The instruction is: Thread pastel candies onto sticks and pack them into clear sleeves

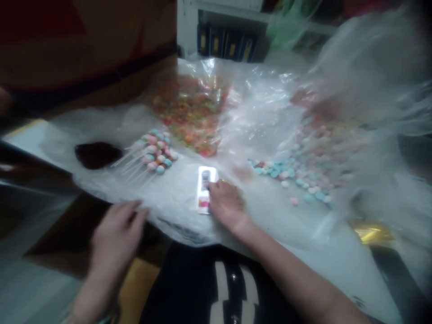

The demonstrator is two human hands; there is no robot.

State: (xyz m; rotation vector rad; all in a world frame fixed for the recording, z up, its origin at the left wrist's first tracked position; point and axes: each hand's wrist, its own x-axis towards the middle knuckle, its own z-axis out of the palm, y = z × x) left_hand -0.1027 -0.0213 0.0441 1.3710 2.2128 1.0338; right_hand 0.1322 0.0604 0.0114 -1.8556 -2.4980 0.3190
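My right hand [226, 204] lies on the plastic sheet [175, 202], its fingertips on the edge of a white printed card or packet [203, 189]. I cannot tell whether it grips the packet. A little gold shows under the hand's far side. My left hand [118, 229] rests nearer the sheet's front edge, fingers apart, holding nothing. Left of the packet lies a bundle of pastel candies on white sticks [157, 153]. Loose pink and blue candies [303, 168] spread to the right.
A clear bag of orange and green candies [189, 117] lies at the back. A dark lump [97, 155] sits by the sticks. Crumpled plastic [364, 76] rises at right, with gold foil [371, 233] below it. Blue binders [226, 42] stand on a white shelf behind.
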